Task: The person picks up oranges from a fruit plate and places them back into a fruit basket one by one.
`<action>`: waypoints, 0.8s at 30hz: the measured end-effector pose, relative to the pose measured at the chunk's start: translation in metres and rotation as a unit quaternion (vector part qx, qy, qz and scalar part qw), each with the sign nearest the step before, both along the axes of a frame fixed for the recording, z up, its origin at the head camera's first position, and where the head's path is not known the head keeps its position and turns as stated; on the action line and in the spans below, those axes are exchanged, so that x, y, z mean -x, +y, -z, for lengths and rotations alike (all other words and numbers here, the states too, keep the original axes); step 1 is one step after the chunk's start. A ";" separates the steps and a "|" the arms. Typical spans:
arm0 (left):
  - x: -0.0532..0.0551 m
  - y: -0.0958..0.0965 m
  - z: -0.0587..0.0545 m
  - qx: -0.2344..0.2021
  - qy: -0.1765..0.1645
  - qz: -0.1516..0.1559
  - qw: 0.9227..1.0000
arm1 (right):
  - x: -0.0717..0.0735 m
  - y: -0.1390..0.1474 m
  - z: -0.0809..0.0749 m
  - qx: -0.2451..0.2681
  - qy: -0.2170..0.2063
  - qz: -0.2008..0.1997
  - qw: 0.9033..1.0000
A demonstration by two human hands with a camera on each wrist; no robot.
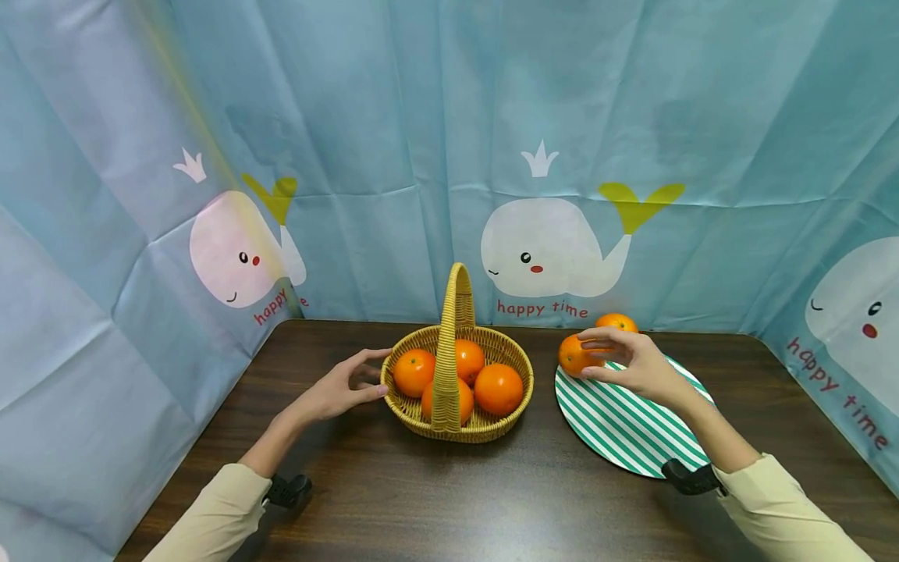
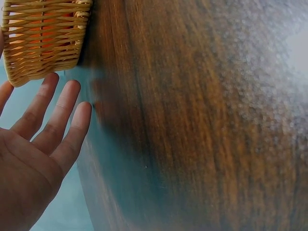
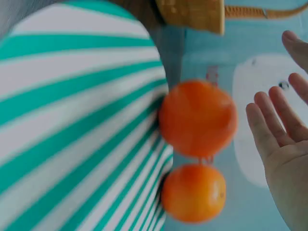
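Note:
A yellow wicker basket (image 1: 485,431) with a tall handle stands on the table, holding several oranges (image 1: 499,389). At its left end is my left hand (image 1: 340,388), thumb and fingertips right at the rim. In the left wrist view this hand's fingers (image 2: 61,108) are extended beside the woven wall. My right hand (image 1: 635,365) hovers over the far part of a round green-and-white striped mat (image 1: 625,425), its fingers spread and holding nothing. Two oranges sit on the mat's far side, the nearer orange (image 3: 198,118) overlapped by my fingers in the head view.
Dark brown wood forms the tabletop (image 1: 421,499). Behind and beside it hangs a light blue curtain (image 1: 393,156) printed with whales. A black band (image 1: 691,478) with a small device is on the right wrist, and a similar band (image 1: 288,492) is on the left.

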State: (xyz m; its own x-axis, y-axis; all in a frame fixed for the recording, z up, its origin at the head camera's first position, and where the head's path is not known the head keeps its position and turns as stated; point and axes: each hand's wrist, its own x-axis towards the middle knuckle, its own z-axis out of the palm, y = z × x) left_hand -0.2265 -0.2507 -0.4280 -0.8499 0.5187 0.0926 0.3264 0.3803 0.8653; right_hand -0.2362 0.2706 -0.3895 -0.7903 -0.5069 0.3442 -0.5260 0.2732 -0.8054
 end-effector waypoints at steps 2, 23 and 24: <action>0.000 0.000 0.000 0.000 0.002 -0.001 1.000 | 0.000 0.010 0.000 -0.006 0.004 0.016 1.000; 0.001 0.001 0.000 0.007 -0.007 -0.003 1.000 | 0.000 0.006 0.029 -0.065 -0.011 0.110 0.992; 0.001 0.000 0.000 0.006 -0.007 -0.002 1.000 | 0.001 0.004 0.031 -0.066 -0.010 0.113 0.991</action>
